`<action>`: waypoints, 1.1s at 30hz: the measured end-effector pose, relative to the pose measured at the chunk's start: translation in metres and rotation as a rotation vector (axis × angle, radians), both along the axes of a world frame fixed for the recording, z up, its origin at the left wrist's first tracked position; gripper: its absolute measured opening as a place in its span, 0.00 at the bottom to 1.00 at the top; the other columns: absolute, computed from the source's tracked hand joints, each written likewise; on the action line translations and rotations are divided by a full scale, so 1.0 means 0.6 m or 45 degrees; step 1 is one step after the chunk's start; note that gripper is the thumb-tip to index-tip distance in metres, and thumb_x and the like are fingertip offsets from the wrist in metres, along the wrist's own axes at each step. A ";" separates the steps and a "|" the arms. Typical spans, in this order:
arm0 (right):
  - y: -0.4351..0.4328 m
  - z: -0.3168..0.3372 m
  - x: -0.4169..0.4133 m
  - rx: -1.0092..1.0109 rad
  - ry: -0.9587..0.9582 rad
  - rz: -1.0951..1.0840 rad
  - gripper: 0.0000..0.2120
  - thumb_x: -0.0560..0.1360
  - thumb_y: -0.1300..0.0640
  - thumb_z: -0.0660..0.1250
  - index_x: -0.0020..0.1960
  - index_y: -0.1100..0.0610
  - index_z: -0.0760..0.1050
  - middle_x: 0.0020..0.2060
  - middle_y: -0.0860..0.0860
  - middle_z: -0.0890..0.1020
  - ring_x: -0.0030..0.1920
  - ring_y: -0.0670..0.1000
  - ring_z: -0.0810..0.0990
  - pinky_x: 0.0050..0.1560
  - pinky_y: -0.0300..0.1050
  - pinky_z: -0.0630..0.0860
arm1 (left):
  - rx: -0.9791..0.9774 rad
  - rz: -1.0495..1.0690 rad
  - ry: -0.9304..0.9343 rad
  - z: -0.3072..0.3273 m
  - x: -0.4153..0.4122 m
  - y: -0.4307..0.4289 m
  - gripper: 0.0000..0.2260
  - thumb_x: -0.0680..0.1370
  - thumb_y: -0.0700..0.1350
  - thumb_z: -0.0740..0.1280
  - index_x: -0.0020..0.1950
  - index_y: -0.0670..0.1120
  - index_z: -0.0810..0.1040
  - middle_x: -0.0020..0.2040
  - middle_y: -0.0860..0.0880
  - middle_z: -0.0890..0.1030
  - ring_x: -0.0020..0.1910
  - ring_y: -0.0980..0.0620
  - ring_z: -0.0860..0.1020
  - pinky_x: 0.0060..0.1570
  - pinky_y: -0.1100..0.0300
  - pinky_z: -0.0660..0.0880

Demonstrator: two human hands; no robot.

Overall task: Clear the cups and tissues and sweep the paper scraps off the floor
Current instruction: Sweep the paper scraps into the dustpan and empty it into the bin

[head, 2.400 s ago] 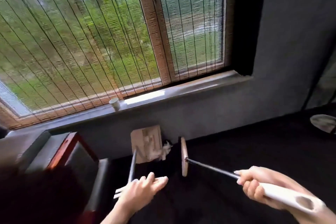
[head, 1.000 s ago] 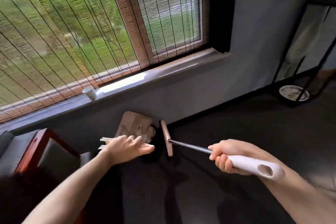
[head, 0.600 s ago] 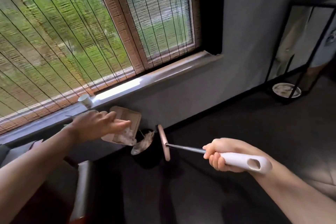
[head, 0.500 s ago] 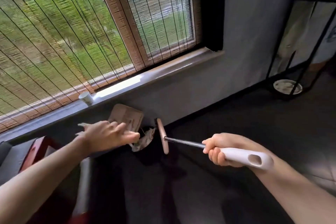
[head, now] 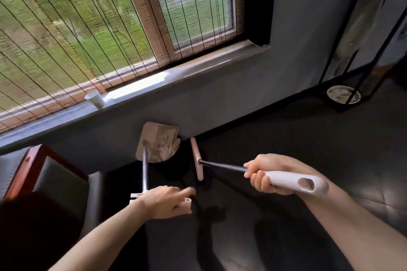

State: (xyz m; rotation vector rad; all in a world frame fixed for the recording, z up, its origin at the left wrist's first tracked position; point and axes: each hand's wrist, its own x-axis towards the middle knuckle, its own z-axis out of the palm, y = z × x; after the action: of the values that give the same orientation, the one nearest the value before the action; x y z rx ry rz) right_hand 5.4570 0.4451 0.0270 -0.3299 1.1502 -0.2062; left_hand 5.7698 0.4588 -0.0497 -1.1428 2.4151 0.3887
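Note:
My left hand (head: 166, 203) grips the white handle of a long-handled dustpan (head: 157, 141), whose tan pan is tipped up over a dark bin near the wall. Crumpled white tissues (head: 167, 149) lie in the pan. My right hand (head: 267, 174) grips the white handle of a broom, and its pink head (head: 196, 158) stands on the dark floor just right of the pan. A white paper cup (head: 95, 98) stands upright on the grey windowsill.
A red-and-black seat (head: 47, 174) sits at the lower left against the wall. A round plate (head: 343, 94) lies on the floor under a black-framed stand at the far right. Bamboo blinds cover the window above the sill (head: 198, 70).
My left hand has pulled back toward me with the dustpan handle, and the pan now tilts steeply over the bin. The broom in my right hand has barely moved.

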 end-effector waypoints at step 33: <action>0.012 0.008 0.026 0.094 -0.054 0.037 0.07 0.79 0.64 0.55 0.42 0.60 0.66 0.22 0.51 0.69 0.16 0.45 0.68 0.14 0.33 0.66 | -0.804 0.223 -0.172 0.068 0.054 0.066 0.26 0.72 0.71 0.50 0.44 0.50 0.73 0.41 0.52 0.83 0.40 0.46 0.82 0.34 0.59 0.69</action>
State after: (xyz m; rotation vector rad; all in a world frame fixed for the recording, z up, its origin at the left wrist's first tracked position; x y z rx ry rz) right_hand 5.4728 0.4522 0.0320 -0.2755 1.1081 -0.1446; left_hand 5.8019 0.4983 -0.0088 -1.5802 2.3841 -0.4260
